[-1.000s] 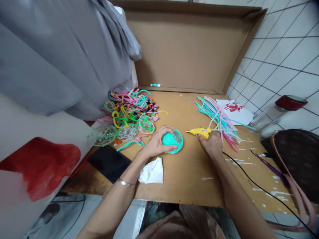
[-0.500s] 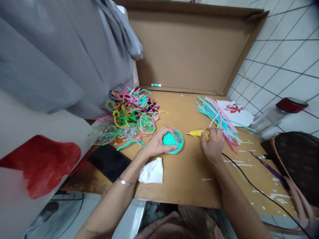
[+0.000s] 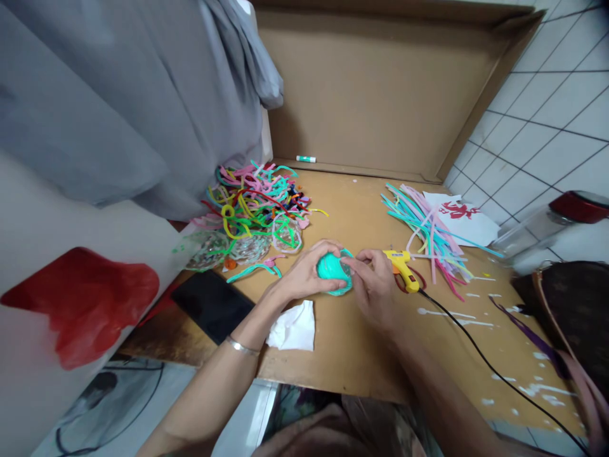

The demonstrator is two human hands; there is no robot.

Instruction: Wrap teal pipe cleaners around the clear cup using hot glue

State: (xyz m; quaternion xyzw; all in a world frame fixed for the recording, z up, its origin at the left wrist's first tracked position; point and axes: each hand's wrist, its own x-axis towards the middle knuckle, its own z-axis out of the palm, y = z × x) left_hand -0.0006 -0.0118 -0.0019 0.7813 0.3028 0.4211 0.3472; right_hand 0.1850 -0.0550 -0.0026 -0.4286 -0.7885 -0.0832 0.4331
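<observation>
My left hand (image 3: 307, 271) is wrapped round a small turquoise cup-shaped piece (image 3: 329, 271), apparently wound with pipe cleaner. Its opening tilts toward the right. At that rim my right hand (image 3: 373, 279) has its thumb and finger pinched together; whether they grip the edge or something tiny there I cannot make out. Just beyond the right hand, a yellow glue gun (image 3: 404, 270) lies on the table, its nozzle hidden behind the fingers.
A tangled heap of pipe cleaners (image 3: 257, 203) lies at the left, and a bundle of straight ones (image 3: 423, 222) at the right. A black phone (image 3: 213, 306) and a white tissue (image 3: 294, 327) lie nearby. A cable (image 3: 485, 352) runs right, past a brown bag (image 3: 571, 311).
My right hand has let go of the glue gun, which now lies on the table, and has moved left to the turquoise piece's rim. My left hand still holds the piece.
</observation>
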